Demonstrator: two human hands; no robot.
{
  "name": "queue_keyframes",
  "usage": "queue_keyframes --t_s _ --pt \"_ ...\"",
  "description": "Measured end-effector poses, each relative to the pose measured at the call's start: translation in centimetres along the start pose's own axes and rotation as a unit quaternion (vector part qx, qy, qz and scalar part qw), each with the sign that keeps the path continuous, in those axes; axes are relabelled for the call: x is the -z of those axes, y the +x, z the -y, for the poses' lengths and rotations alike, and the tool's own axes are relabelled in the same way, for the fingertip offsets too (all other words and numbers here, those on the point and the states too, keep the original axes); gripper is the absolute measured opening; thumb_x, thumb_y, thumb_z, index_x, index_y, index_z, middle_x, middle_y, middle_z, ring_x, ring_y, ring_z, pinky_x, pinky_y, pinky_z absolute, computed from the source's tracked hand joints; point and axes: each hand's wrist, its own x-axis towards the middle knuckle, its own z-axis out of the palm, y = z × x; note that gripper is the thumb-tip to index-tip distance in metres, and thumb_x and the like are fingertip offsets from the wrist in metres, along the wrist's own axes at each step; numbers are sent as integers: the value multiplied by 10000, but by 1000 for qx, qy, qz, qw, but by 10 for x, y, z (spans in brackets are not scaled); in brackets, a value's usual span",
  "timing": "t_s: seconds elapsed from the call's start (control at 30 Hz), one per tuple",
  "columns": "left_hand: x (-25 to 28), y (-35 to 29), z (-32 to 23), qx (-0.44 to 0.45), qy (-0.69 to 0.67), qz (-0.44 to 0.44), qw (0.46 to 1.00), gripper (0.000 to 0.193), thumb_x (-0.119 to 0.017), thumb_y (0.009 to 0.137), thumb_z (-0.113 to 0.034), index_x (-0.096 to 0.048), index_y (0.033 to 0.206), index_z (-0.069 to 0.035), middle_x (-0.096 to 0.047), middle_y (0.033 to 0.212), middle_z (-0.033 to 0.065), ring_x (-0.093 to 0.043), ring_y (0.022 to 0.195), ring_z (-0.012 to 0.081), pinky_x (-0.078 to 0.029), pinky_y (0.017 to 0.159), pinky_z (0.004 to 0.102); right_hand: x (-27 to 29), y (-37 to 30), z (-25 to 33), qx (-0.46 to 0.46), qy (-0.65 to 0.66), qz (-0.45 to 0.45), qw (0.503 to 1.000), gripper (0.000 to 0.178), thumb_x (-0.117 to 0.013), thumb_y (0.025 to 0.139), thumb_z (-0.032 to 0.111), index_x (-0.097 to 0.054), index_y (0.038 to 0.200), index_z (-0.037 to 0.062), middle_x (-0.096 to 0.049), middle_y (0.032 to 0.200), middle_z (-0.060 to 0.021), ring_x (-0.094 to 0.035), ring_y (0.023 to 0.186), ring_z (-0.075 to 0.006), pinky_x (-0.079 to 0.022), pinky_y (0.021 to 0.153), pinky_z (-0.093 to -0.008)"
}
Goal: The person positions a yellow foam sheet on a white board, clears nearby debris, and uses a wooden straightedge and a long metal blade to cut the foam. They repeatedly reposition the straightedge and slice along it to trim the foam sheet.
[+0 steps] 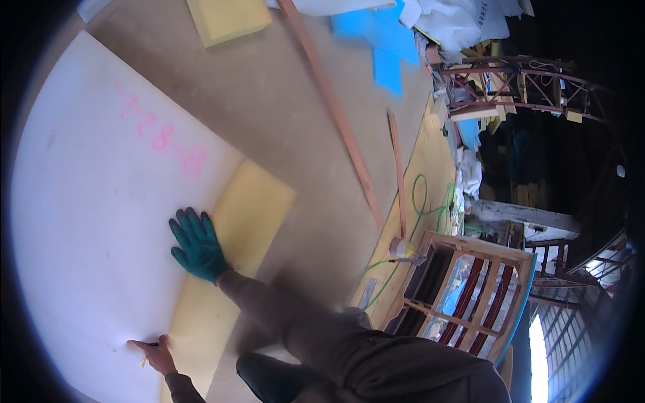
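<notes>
A large white foam-like sheet with pink handwritten marks fills the left side. Along its right edge, a pale yellow foam slab shows from beneath. My right hand, in a green glove with dark fingertips, lies flat on the white sheet with its fingers spread. My bare left hand rests on the sheet's lower right edge, thumb and one finger stretched apart, and the surface puckers at their tips. Its other fingers are mostly hidden. Beside it is a small yellow bit that I cannot make out.
Another yellow foam block and blue pieces lie at the far side. A long wooden strip and a shorter one cross the brown surface. At right stand a wooden frame and a green hose.
</notes>
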Motion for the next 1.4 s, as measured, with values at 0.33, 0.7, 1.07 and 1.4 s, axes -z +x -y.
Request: queue_keyframes --t_s 0.33,0.7,1.07,1.4 --pt "-16 22 33 -97 50 -10 994 1159 -755 881 -296 44 1631 80 -569 1455 301 -635 1252 438 -534 1026 459 -32 -9 -2 8 34 -100 994 678 -674 932 328 -513 1532 57 -413 1636 -186 -313 1560 -361 -203 1287 -567" --pt "-7 31 40 -112 52 55 991 1280 -781 916 -483 102 1575 169 -529 1483 331 -639 1277 373 -524 1053 390 14 -32 16 -45 193 -162 967 583 -669 948 296 -564 1467 52 -510 1557 -176 -379 1506 -352 -236 1285 -530" --pt "2 68 98 -206 -131 59 968 753 -826 926 -238 -430 1485 74 -654 1300 171 -634 1161 228 -512 1061 437 65 -694 -230 -518 16 -178 836 415 -637 1020 307 -608 1357 66 -621 1330 -166 -569 1267 -369 -429 1090 -505" --pt "-12 -216 202 -136 96 72 983 381 -883 806 -349 -767 887 6 -716 712 70 -642 595 172 -528 584 347 -33 -931 -282 -743 -109 -34 660 436 -588 1018 504 -674 1096 83 -736 888 -124 -737 920 -367 -558 802 -534"
